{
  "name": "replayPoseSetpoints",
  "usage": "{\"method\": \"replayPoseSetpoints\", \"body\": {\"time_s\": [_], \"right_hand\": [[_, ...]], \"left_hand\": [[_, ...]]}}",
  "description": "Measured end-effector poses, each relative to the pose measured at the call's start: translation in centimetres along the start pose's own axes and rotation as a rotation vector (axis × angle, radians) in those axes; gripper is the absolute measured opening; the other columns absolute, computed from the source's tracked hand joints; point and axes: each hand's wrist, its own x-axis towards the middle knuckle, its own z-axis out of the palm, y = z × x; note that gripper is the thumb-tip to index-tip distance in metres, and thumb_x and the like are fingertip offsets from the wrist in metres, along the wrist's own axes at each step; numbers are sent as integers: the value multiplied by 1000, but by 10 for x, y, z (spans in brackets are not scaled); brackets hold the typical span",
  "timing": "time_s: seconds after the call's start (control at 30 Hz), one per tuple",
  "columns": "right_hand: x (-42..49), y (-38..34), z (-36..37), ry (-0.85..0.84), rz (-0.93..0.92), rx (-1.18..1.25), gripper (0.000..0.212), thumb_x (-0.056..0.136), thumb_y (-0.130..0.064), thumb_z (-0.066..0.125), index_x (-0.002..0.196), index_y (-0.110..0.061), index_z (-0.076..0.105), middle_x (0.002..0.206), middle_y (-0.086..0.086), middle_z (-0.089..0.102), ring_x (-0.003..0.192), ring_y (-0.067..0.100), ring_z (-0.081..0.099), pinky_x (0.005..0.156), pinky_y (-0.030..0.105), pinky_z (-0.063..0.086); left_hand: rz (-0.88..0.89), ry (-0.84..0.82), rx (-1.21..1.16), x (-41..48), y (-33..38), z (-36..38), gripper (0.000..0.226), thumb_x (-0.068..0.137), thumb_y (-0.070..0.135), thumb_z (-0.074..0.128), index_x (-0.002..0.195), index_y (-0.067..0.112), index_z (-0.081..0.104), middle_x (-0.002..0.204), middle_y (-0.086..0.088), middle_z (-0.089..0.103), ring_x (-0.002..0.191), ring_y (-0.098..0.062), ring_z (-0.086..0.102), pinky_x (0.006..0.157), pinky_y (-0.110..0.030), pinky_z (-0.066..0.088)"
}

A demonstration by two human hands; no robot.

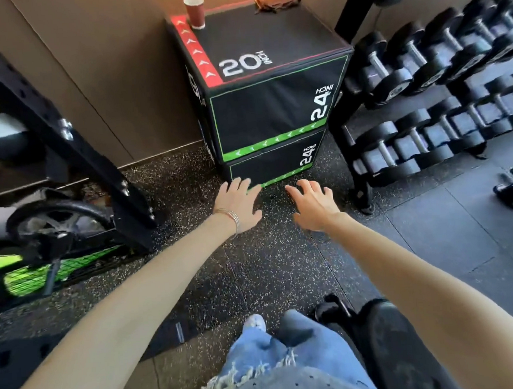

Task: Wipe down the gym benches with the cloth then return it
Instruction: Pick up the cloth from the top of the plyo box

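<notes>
Left grip [237, 204] and right grip [312, 204] reach forward, spread and empty, likely for the cloth [276, 0] well beyond them on the box [268, 35].

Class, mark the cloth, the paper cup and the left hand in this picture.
cloth [276, 1]: head view, middle of the crumpled fabric.
paper cup [195, 14]: head view, its red side wall.
left hand [237, 204]: head view, back of the hand.

Matt black padded box [256, 42], paper cup [195, 11], crumpled cloth [275, 0], speckled rubber floor [269, 263].
</notes>
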Motion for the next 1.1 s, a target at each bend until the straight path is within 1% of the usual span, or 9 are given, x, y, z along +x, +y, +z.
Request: {"method": "replayPoseSetpoints", "body": {"time_s": [0.13,0.33,0.53,0.7,0.9,1.1], "right_hand": [[40,11,-6,-14,21,-14,74,87,-36,59,148,-22,19,147,10,23,135,30,21,107,55,26],[114,42,-17,-48,10,-35,73,88,-33,58,148,-21,18,149,11,21,137,30,19,106,55,25],[201,86,-52,-36,-5,-22,73,88,-33,57,148,-21,17,150,11,20,138,30,18,107,55,25],[261,128,-82,-11,-17,-78,71,87,-30,57,147,-20,21,147,11,25,136,32,21,106,55,26],[318,158,-105,0,-29,-75,71,88,-33,56,148,-21,20,148,10,22,137,29,18,107,55,26],[379,174,-119,22,-39,-103,71,89,-32,56,148,-20,19,148,10,22,137,30,19,107,55,25]], "left_hand": [[-5,-31,0,39,-20,2,66,91,51,38,148,25,18,155,-7,20,143,-27,16,116,-46,16],[-1,-39,-5,118,-30,-4,66,90,51,39,148,24,19,155,-7,20,143,-27,16,116,-45,14],[-3,-43,0,218,-38,-39,65,90,50,40,147,23,22,155,-8,22,142,-28,17,116,-45,16],[-26,-38,-27,292,-40,-64,66,90,48,40,148,24,19,156,-7,18,144,-28,13,116,-46,13],[-15,-42,-13,357,-49,-85,67,91,47,40,149,24,15,157,-7,16,144,-28,11,117,-45,12],[4,-29,5,419,-69,-101,68,91,47,41,149,23,15,157,-8,15,144,-29,12,117,-45,12]]}}
